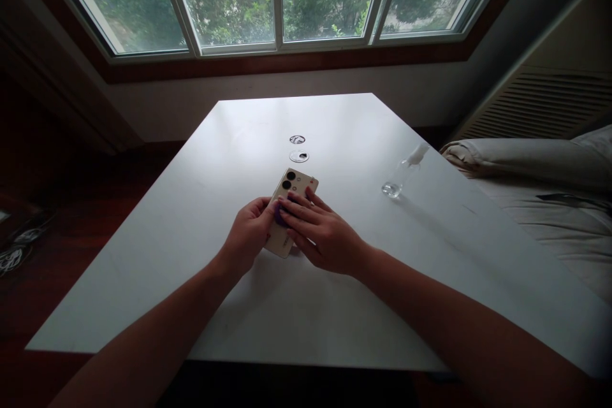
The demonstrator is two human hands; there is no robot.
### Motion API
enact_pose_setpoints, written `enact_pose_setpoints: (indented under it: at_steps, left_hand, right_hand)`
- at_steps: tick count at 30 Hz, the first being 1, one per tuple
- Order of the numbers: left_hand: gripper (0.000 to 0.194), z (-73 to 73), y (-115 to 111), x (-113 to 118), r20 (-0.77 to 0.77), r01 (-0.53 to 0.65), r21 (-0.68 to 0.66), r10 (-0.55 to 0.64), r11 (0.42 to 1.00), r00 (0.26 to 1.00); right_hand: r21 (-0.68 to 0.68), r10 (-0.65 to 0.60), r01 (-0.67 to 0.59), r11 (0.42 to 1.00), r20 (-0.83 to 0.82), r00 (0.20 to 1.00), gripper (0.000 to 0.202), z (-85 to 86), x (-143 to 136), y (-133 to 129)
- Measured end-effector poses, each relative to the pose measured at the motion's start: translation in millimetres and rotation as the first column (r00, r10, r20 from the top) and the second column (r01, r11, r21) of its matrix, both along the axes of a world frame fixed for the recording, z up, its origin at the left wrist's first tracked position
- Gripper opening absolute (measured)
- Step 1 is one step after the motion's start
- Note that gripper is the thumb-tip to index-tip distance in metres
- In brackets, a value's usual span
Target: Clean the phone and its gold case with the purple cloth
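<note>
Two hands hold a flat, pale, rounded-corner phone [306, 182].

smooth glossy white tabletop [191, 229], pale satin-smooth phone [277, 243] with glassy dark lenses, clear shiny bottle [404, 174] near the tabletop's right edge, matt wrinkled cloth [521, 204] beyond that edge, reddish-brown glossy floor [109, 204], ribbed panel [545, 99]

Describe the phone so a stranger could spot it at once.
Find the white table under the window. Near its middle, the left hand and right hand meet on the pale phone. Its black camera lenses set it apart from the clear bottle to the right.
</note>
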State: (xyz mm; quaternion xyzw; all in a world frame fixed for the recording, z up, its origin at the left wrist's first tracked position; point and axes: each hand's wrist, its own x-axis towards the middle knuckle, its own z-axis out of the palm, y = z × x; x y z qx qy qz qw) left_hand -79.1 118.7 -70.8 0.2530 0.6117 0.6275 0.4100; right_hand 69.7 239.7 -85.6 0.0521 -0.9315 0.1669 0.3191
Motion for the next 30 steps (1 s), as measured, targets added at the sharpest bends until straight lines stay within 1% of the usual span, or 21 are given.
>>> enact_pose_setpoints:
  at_steps: [2,3,5,7,9,10,12,14,15,16,17,21,24,30]
  left_hand:
    - [0.052,2.2,-0.3,-0.2,0.015,0.001,-0.021,-0.001,1.0,1.0]
    - [0.052,3.7,-0.6,-0.2,0.007,0.002,-0.037,-0.002,0.999,1.0]
    - [0.051,6.9,-1.6,0.3,-0.024,0.01,-0.077,-0.012,0.997,1.0]
    - [0.05,10.1,-2.9,1.3,-0.046,0.034,-0.116,-0.04,0.993,0.998]
    - [0.049,12.4,-3.9,2.6,-0.051,0.065,-0.143,-0.073,0.988,0.996]
    - [0.048,12.9,-4.2,3.0,-0.047,0.078,-0.155,-0.086,0.985,0.995]
    - [0.047,12.8,-4.5,3.4,-0.028,0.092,-0.177,-0.098,0.98,0.995]
    - [0.046,11.4,-4.4,3.1,0.012,0.103,-0.192,-0.102,0.976,0.995]
    - [0.046,10.5,-4.4,2.8,0.035,0.107,-0.195,-0.102,0.975,0.994]
    - [0.045,9.7,-4.3,2.5,0.055,0.109,-0.194,-0.1,0.975,0.993]
    - [0.044,9.1,-4.2,2.3,0.07,0.11,-0.192,-0.098,0.975,0.993]
    - [0.041,8.7,-3.8,1.9,0.108,0.099,-0.184,-0.08,0.978,0.991]
    - [0.042,9.7,-4.0,2.1,0.106,0.088,-0.187,-0.069,0.978,0.992]
    - [0.041,12.3,-5.4,2.8,0.135,0.088,-0.167,-0.066,0.982,0.989]
  right_hand:
    - [-0.022,-0.023,0.023,0.999,-0.026,0.999,0.047,-0.5,-0.7,2.3]
    - [-0.052,-0.056,0.053,0.997,-0.044,0.997,0.046,-1.2,-1.2,4.7]
    - [-0.148,-0.148,0.137,0.979,-0.069,0.987,0.044,-3.8,-2.2,11.3]
    - [-0.284,-0.239,0.211,0.935,-0.066,0.969,0.043,-7.3,-2.9,18.7]
    - [-0.453,-0.3,0.249,0.856,-0.043,0.953,0.041,-10.8,-3.5,25.0]
    - [-0.541,-0.322,0.254,0.802,-0.034,0.946,0.041,-12.3,-3.8,27.2]
    - [-0.698,-0.354,0.25,0.671,-0.005,0.935,0.042,-14.4,-4.6,29.4]
    - [-0.799,-0.37,0.24,0.552,0.024,0.929,0.042,-14.9,-5.7,29.1]
    - [-0.83,-0.369,0.237,0.504,0.04,0.928,0.043,-14.6,-6.2,28.3]
    - [-0.851,-0.365,0.234,0.469,0.055,0.929,0.043,-13.9,-6.7,27.3]
    - [-0.864,-0.358,0.233,0.446,0.066,0.931,0.043,-13.0,-7.0,26.2]
    - [-0.891,-0.3,0.215,0.399,0.095,0.949,0.041,-8.1,-6.9,23.0]
    - [-0.912,-0.268,0.185,0.367,0.087,0.959,0.038,-5.8,-6.8,22.5]
    - [-0.96,-0.212,0.083,0.266,0.026,0.977,0.029,-4.2,-8.6,22.7]
